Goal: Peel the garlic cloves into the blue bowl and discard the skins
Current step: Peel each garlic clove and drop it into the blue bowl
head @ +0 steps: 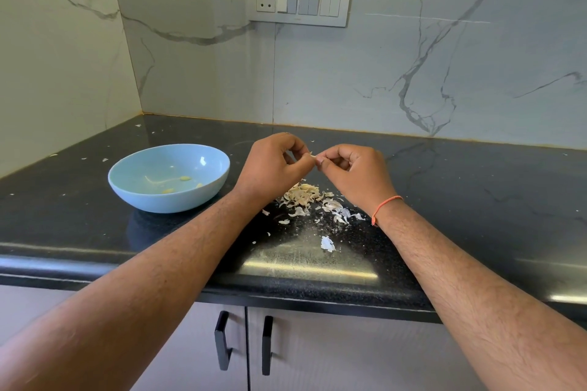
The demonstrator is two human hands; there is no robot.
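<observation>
Both hands' fingers (pixel 320 158) pinch something (too small to identify).

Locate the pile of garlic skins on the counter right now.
In the head view, the pile of garlic skins lies on the black countertop, right of the blue bowl, below and between the left hand and right hand.

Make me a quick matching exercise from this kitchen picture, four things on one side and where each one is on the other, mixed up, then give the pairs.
Things:
1. blue bowl
2. garlic skins
3. switch panel
4. orange thread

Places:
A. on the wall
B. round the right wrist
C. on the counter, left of the hands
D. heaped on the counter below the hands

Pairs: 1-C, 2-D, 3-A, 4-B
</observation>
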